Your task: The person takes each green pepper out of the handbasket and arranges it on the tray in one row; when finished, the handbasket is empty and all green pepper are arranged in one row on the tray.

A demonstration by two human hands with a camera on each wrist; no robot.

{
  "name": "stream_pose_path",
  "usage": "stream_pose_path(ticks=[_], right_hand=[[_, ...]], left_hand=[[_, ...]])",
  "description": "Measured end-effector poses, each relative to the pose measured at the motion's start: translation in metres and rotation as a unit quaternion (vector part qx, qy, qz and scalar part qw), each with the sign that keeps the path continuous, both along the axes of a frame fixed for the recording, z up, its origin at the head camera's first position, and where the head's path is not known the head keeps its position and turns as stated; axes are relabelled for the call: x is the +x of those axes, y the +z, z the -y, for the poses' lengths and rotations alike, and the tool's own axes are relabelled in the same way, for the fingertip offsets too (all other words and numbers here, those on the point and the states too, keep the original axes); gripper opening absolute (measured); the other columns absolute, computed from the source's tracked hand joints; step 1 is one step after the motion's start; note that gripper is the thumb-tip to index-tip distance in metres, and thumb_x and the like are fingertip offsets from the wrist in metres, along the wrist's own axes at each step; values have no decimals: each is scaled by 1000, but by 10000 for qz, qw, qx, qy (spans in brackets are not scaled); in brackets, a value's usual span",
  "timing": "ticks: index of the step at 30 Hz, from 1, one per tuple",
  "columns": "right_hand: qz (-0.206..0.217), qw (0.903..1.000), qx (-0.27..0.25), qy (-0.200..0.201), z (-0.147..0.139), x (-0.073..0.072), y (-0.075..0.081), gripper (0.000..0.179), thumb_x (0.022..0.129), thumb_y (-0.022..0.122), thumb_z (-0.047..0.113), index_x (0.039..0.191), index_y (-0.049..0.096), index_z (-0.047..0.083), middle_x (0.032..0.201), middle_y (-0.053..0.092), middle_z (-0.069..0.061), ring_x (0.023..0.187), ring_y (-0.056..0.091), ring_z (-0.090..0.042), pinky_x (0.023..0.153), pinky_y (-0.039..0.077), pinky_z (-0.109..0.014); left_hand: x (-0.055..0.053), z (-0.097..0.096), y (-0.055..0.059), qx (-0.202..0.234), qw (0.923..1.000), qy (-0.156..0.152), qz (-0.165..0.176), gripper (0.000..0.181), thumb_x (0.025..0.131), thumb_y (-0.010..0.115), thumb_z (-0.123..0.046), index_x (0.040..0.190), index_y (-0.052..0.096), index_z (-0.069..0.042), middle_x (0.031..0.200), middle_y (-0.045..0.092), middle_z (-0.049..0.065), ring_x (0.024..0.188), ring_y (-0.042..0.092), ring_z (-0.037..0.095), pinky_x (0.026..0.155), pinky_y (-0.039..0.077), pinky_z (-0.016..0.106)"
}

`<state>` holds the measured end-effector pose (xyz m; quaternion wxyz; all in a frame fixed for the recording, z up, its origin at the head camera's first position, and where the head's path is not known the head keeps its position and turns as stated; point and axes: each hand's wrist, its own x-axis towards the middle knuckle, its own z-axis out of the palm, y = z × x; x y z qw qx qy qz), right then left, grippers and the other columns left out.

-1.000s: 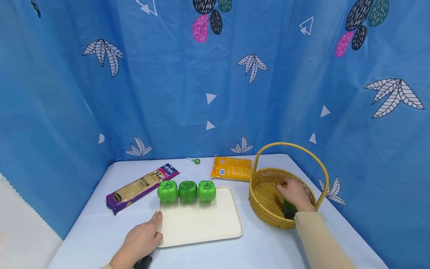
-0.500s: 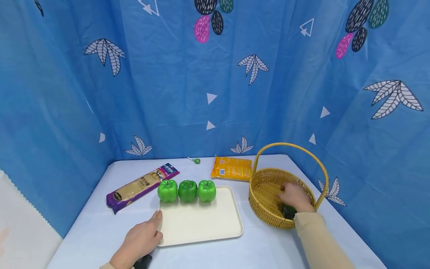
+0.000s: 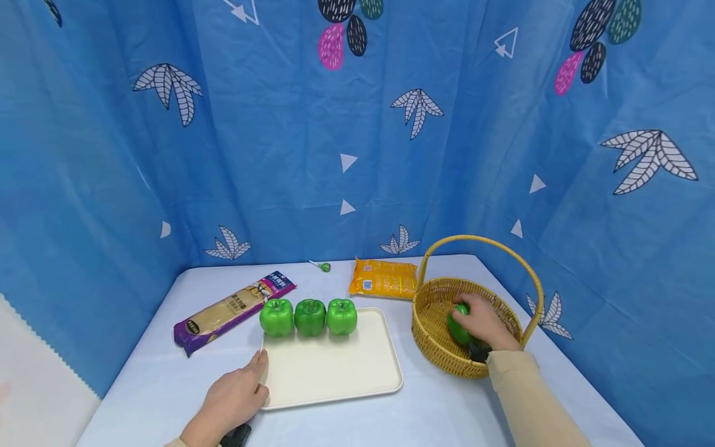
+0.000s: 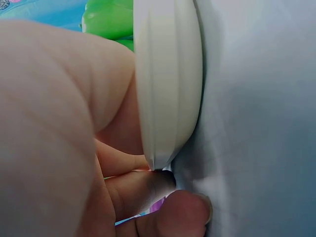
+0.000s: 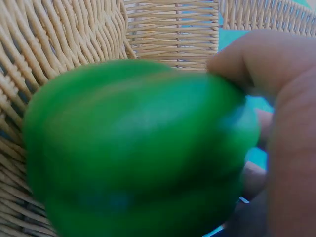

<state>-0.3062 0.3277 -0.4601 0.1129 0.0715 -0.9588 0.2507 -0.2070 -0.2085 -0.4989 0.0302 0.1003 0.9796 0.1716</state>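
Note:
My left hand [image 3: 234, 392] holds the left rim of a cream tray [image 3: 335, 371] in the head view. The left wrist view shows the thumb over the tray's edge [image 4: 165, 84], with fingertips [image 4: 183, 215] low beside it at the cloth. Inside a yellow wicker basket [image 3: 444, 360], my right hand [image 3: 485, 320] grips a green bell pepper [image 3: 459, 329]. In the right wrist view that glossy pepper [image 5: 138, 148] fills the middle, held by thumb and fingers near its top end. Three green bell peppers [image 3: 310, 318] stand in a row along the tray's far side.
A purple pasta packet [image 3: 234, 311] lies left of the tray. Behind, a lollipop [image 3: 324, 267] and an orange packet [image 3: 383, 278] rest on the white cloth. The basket's tall handle [image 3: 491, 239] arches over the right hand. A blue curtain [image 3: 290, 155] closes off the back.
In the basket, the right hand has turned and lifted slightly, and a green bell pepper now shows in its grip. The left hand stays at the tray; the view has shifted a little.

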Motion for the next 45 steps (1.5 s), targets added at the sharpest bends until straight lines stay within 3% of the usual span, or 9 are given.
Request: stream_pose_path(ticks=[7,13,24,29,36,45], right_hand=[[-59,9994,-248,-231,4,4,7,69,90,75,50,138,61,1,128,55,-24,104,59,-39,79,54,-51],[-12,9991,-256,-342,6,5,10,79,84,79,54,142,59,5,134,52,-25,109,57,-40,83,54,-55],[46,9990,-442,-103,2,-1,2,63,77,89,44,115,53,10,118,58,-16,97,56,-31,75,52,-43],[65,9987,-500,-46,3,0,2,52,86,80,44,116,56,10,119,57,-16,97,57,-30,74,52,-40],[-19,9989,-466,60,4,3,2,37,90,67,24,122,58,8,124,54,-18,97,57,-32,73,50,-41],[163,9970,-761,21,4,4,4,51,86,80,43,119,59,10,122,60,-16,101,60,-31,79,54,-44]], left_hand=[[0,0,1,-14,10000,-3,-26,70,87,61,-16,150,45,10,152,49,28,53,40,18,52,35,34],[0,0,1,-36,10000,-4,-15,70,87,61,-16,150,44,10,152,49,28,56,43,18,54,39,34],[2,0,0,13,10000,-4,-56,70,87,62,-16,150,45,9,152,49,29,52,40,17,50,33,33],[2,0,0,3,10000,-21,-65,69,87,61,-15,149,45,10,152,49,30,53,40,18,51,34,33],[1,0,0,25,10000,1,-59,69,87,61,-16,149,45,11,152,48,30,53,40,18,51,34,33],[0,1,-2,70,9999,-2,-87,69,87,60,-15,149,45,10,152,48,30,51,37,17,49,31,33]])
